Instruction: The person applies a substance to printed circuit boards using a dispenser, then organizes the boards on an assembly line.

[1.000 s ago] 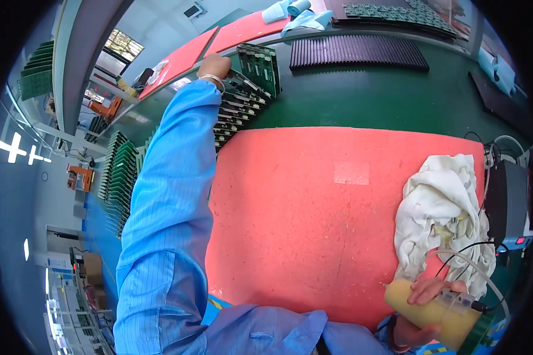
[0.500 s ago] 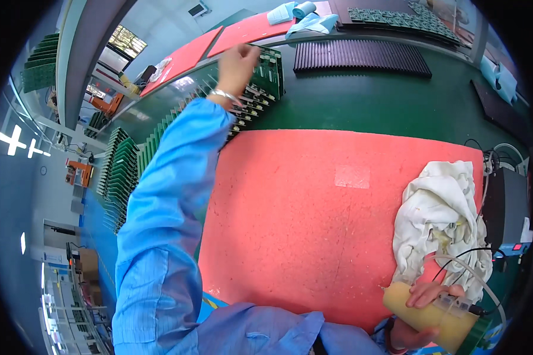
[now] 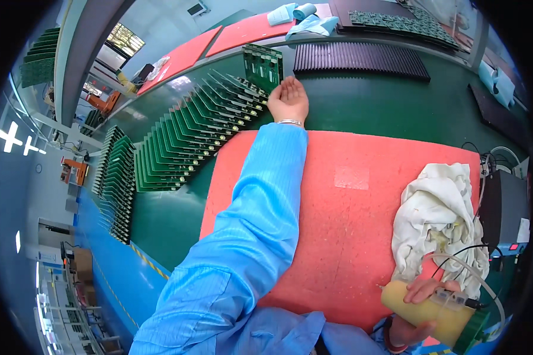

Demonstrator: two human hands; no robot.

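At the far side of the bench my left hand (image 3: 289, 100) is beside the lower right edge of a standing green circuit board (image 3: 263, 65). Its palm shows and its fingers are loosely bent, with nothing visible in them; whether it touches the board I cannot tell. That board stands at the end of a long row of upright circuit boards (image 3: 186, 139). Low on the right, my right hand (image 3: 420, 291) is wrapped round a yellowish glue dispensing cartridge (image 3: 438, 319). The cartridge lies tilted, its narrow tip toward the left, with a green cap and a clear hose at its other end.
A pink foam mat (image 3: 337, 236) covers the bench before me, with a crumpled white cloth (image 3: 435, 207) on its right. Behind lies a black slotted rack (image 3: 361, 59). A dark control box (image 3: 503, 207) with cables stands at right. Another board row (image 3: 115, 177) stands left.
My left hand has let go of the standing board's top and moved right and nearer, to its lower right edge. The board row is now uncovered. My right hand still holds the cartridge.
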